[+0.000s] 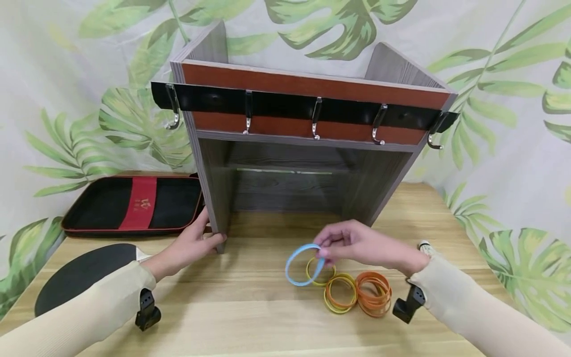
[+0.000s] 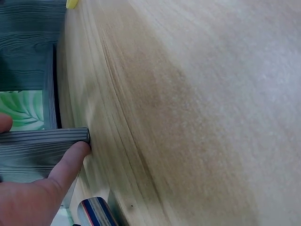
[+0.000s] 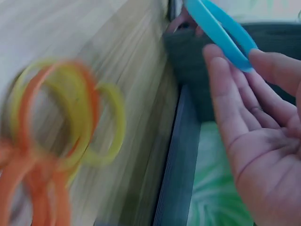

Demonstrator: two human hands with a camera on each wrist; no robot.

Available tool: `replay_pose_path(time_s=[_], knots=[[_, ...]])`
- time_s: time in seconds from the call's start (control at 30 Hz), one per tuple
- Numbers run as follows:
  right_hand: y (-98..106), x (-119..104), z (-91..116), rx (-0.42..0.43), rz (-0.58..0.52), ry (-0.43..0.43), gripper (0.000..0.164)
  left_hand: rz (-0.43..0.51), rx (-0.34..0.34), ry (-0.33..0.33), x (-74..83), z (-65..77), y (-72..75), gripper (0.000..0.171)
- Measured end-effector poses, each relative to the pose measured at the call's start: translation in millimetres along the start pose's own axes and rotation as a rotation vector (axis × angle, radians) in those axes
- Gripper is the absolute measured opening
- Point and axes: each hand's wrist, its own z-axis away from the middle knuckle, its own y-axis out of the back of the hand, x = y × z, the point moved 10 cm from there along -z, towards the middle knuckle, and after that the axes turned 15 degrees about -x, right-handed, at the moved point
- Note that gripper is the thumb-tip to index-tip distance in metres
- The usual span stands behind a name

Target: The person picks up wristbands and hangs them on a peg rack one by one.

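My right hand (image 1: 354, 246) pinches a light blue wristband (image 3: 219, 36) between thumb and fingers, held above the table in front of the cabinet opening. Below it lie yellow wristbands (image 1: 337, 311), one overlapped by an orange band. A stack of orange wristbands (image 1: 375, 300) sits beside them, blurred in the right wrist view. With my left hand (image 1: 196, 244) I grip the lower left side panel (image 1: 213, 198) of a grey wooden cabinet, thumb on its front edge (image 2: 87, 135) and the other fingers mostly hidden behind. Across the cabinet's top front runs a black rack (image 1: 285, 105) with several metal hooks.
Left of the cabinet lies a black case with a red stripe (image 1: 137, 203). Nearer on the wooden table (image 1: 250, 327) is a dark round paddle-like thing (image 1: 85, 275), partly under my left sleeve. A small white object (image 1: 425, 246) shows behind my right wrist. Leaf-patterned cloth hangs behind.
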Motion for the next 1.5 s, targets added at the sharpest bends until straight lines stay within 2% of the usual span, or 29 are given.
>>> replay_pose_path(time_s=[0.2,0.37,0.5,0.6,0.73,0.9,1.17,1.33,1.5], knots=[[-5.5,-32.0,-38.7,0.109,-0.188,0.103,0.029,0.001,0.002,-0.028,1.0,-0.4,-2.3,0.094],[-10.1,-61.5,-64.6,0.162,-0.303,0.194,0.027,-0.014,0.014,-0.057,2.3,-2.0,-0.4,0.09],[-15.1,-88.6,-80.5,0.179,-0.368,0.272,0.024,-0.023,0.027,-0.058,2.0,-0.1,0.7,0.081],[-19.9,-112.0,-91.7,0.173,-0.441,0.366,0.021,-0.045,0.032,-0.053,2.7,1.6,1.1,0.08],[-25.3,-141.9,-102.7,0.164,-0.533,0.493,0.021,-0.061,0.016,-0.055,6.4,2.2,0.9,0.087],[-26.7,-169.3,-109.2,0.186,-0.58,0.596,0.023,-0.054,-0.001,-0.059,8.2,0.9,2.3,0.093],[-24.1,-186.2,-111.7,0.285,-0.658,0.655,0.021,-0.015,0.001,-0.069,4.2,-1.0,0.1,0.091],[-22.0,-180.3,-117.0,0.334,-0.679,0.618,0.019,-0.025,0.017,-0.063,5.1,1.6,1.7,0.09],[-19.3,-173.1,-120.7,0.335,-0.658,0.565,0.022,-0.025,0.009,-0.06,4.0,0.7,1.4,0.089]])
